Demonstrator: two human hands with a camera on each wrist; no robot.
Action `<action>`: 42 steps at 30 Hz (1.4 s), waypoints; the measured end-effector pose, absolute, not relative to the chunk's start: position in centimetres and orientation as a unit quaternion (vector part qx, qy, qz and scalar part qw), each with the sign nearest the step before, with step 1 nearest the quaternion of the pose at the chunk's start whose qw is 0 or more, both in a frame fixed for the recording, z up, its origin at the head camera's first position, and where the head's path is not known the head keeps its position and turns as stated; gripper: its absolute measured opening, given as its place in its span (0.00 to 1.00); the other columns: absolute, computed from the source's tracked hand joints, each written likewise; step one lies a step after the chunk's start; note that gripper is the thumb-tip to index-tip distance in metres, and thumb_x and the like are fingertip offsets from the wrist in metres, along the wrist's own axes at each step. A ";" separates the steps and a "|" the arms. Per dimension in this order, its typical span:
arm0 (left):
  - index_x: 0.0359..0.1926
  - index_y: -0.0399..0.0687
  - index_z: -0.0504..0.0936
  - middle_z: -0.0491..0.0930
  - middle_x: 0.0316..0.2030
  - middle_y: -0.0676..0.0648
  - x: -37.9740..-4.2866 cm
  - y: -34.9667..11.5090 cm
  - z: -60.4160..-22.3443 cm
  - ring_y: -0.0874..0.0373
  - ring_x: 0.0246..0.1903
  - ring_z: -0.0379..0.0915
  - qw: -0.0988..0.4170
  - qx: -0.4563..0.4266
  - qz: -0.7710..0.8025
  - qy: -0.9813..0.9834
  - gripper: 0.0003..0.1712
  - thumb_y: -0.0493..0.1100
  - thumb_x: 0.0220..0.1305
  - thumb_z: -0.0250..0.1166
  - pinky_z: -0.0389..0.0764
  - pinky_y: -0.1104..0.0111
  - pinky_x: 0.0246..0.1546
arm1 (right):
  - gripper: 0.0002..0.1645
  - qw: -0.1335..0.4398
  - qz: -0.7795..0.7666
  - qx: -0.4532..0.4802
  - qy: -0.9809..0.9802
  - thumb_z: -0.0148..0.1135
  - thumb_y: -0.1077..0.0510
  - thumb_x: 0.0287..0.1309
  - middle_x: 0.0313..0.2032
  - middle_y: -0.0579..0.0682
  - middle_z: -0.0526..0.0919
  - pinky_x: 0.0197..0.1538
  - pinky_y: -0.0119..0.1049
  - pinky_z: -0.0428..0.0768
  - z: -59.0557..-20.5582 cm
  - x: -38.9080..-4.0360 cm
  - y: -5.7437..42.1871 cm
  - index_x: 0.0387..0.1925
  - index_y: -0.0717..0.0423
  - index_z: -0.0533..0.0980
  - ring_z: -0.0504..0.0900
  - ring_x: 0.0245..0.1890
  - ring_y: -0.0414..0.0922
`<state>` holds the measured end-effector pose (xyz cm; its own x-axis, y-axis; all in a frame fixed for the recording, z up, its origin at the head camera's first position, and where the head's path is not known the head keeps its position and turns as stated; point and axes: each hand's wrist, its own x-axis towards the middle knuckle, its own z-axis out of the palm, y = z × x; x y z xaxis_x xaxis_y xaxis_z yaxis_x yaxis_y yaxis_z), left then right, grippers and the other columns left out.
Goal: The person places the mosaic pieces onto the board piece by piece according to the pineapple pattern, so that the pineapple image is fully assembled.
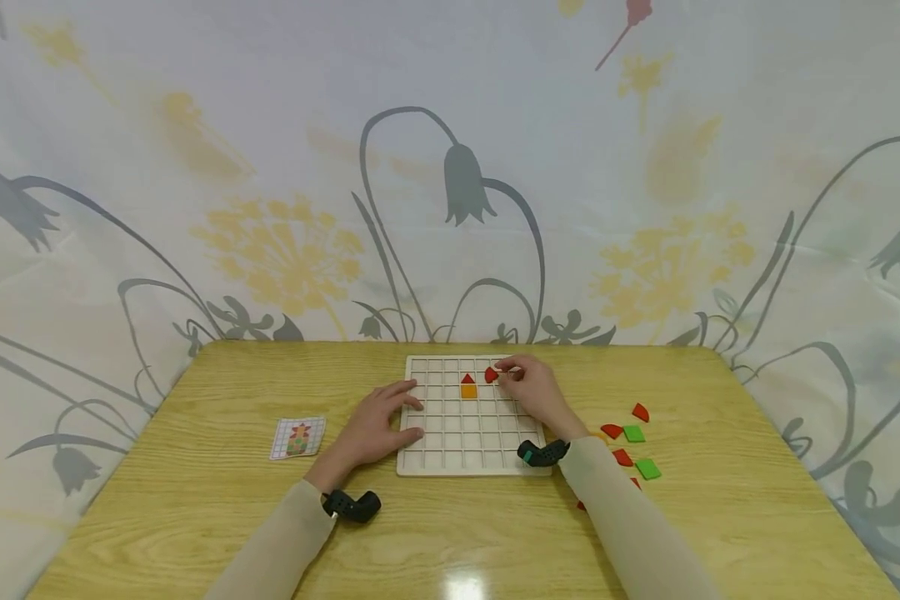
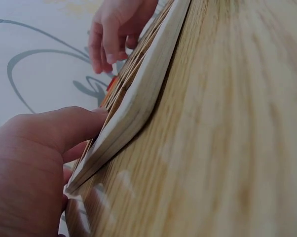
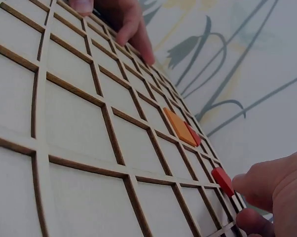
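A white gridded board (image 1: 450, 433) lies on the table, with an orange square tile (image 1: 468, 391) and a red triangle tile (image 1: 468, 378) set in neighbouring cells. My right hand (image 1: 536, 390) is over the board's upper right part and pinches a red quarter-circle tile (image 1: 491, 375) at its edge. In the right wrist view this red tile (image 3: 222, 181) looks tilted against the grid, near the board's far side. At the board's left edge, my left hand (image 1: 375, 423) rests with fingers spread, the thumb (image 2: 84, 123) touching the rim.
To the left lies a small card (image 1: 297, 437) with a coloured picture on a grid. Right of the board are loose tiles, among them a green square (image 1: 648, 468) and a red quarter circle (image 1: 641, 412); the right sleeve (image 1: 622, 508) partly covers some. A patterned cloth hangs behind the table.
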<state>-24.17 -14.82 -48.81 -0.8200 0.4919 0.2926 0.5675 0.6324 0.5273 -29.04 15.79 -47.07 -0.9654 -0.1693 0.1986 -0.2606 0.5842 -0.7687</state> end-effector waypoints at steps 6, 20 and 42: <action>0.50 0.50 0.82 0.66 0.70 0.41 -24.3 -14.8 -48.9 0.38 0.68 0.60 0.064 -0.295 -0.309 -0.902 0.19 0.52 0.62 0.68 0.60 0.39 0.65 | 0.20 0.037 0.399 0.127 -0.908 0.65 0.57 0.64 0.50 0.57 0.80 0.45 0.44 0.78 -47.0 -29.6 14.8 0.55 0.59 0.81 0.79 0.41 0.50; 0.50 0.53 0.81 0.64 0.71 0.45 -24.3 -15.0 -49.2 0.40 0.70 0.58 0.048 -0.280 -0.305 -0.909 0.19 0.54 0.62 0.69 0.57 0.41 0.67 | 0.17 0.028 0.404 0.090 -0.910 0.67 0.61 0.61 0.48 0.55 0.81 0.50 0.49 0.79 -46.9 -29.6 14.4 0.52 0.58 0.83 0.81 0.45 0.53; 0.49 0.54 0.81 0.65 0.71 0.45 -24.4 -14.9 -48.9 0.40 0.70 0.58 0.051 -0.284 -0.304 -0.908 0.18 0.54 0.62 0.69 0.59 0.40 0.66 | 0.13 -0.012 0.489 0.154 -0.858 0.62 0.63 0.67 0.46 0.53 0.83 0.51 0.45 0.78 -47.3 -29.4 15.2 0.52 0.58 0.82 0.80 0.46 0.50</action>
